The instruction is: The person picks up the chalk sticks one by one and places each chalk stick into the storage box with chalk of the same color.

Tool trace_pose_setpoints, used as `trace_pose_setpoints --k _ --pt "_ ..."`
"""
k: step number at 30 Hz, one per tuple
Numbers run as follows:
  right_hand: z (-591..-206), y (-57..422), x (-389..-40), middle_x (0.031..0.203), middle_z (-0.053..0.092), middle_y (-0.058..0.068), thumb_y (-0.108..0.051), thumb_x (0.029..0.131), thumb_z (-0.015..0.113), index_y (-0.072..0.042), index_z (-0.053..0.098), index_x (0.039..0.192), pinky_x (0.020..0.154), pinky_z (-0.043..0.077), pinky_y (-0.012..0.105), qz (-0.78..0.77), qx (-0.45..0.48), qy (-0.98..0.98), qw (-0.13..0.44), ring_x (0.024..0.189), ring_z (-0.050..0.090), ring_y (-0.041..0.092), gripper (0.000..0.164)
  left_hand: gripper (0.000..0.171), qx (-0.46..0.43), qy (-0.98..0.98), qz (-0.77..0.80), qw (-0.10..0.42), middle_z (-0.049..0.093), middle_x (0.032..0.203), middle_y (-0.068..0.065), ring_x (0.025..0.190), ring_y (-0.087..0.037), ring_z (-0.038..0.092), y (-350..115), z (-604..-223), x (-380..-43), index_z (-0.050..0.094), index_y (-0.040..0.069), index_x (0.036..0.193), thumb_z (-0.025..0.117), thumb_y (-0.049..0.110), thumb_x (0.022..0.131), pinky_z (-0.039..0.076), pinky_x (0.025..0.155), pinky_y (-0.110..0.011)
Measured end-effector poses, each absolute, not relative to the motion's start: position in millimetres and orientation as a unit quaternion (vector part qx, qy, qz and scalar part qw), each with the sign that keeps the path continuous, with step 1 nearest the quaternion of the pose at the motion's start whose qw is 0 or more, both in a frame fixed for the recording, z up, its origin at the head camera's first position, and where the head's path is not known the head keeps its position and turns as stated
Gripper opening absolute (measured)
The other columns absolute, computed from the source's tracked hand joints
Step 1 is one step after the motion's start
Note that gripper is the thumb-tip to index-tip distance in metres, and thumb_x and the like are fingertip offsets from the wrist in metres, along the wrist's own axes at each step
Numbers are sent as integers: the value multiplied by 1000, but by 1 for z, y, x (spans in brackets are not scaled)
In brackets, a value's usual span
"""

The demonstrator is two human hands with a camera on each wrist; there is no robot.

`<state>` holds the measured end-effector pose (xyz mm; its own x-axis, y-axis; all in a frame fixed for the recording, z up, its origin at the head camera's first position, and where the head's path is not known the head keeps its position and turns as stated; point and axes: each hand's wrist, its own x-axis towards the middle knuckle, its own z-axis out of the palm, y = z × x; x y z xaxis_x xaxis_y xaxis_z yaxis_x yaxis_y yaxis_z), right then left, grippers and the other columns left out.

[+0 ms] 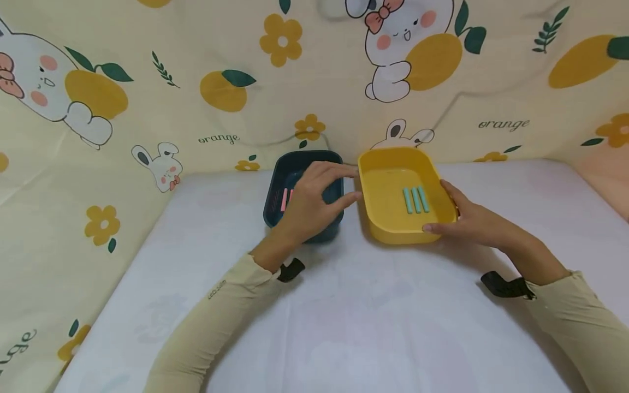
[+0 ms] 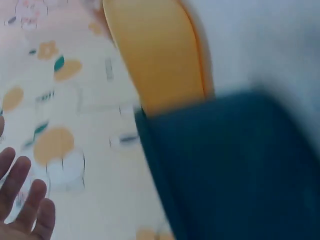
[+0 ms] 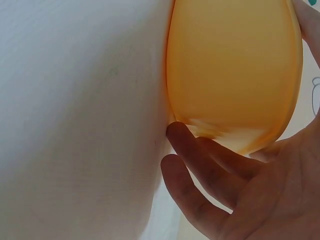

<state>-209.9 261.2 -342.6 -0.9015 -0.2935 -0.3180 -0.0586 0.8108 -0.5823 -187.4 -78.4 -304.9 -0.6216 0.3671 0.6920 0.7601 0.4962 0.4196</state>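
Observation:
The yellow plastic box [image 1: 393, 213] stands on the right, with three short pale-green sticks [image 1: 416, 200], like chalk, lying side by side inside. My right hand [image 1: 467, 218] grips its right side, thumb over the near right rim and fingers against the outer wall. In the right wrist view, those fingers [image 3: 210, 167] bend along the box's lower edge. Left of it stands a dark teal box [image 1: 275, 183] holding pink sticks [image 1: 284, 200], partly hidden by my left hand [image 1: 314, 199]. That hand hovers over the teal box, thumb and fingers apart, fingertips near the yellow rim, nothing held.
Both boxes sit near the back of a white-covered table [image 1: 354, 316]. Behind and to the left hangs a cream cloth [image 1: 196, 33] printed with rabbits, oranges and flowers. A small black wrist mount [image 1: 503, 285] sticks out from each sleeve.

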Motion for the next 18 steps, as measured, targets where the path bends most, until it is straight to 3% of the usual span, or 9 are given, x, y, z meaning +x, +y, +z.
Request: trace_pose_setpoints --k 6,18 --pt "-340 266 -208 162 2 34 -61 85 66 -22 -24 156 106 21 79 -297 -90 928 206 142 17 58 121 34 -299 -836 -328 323 70 115 -9 115 -25 58 -133 -307 -187 68 5 116 77 22 88 47 104 -38" --pt "-343 260 -210 163 0 32 -53 87 68 -20 -22 157 108 19 77 -323 -102 920 199 142 17 53 119 47 -203 -927 35 314 61 128 -17 124 -37 50 -229 -336 -184 59 1 128 69 31 93 47 97 -53"
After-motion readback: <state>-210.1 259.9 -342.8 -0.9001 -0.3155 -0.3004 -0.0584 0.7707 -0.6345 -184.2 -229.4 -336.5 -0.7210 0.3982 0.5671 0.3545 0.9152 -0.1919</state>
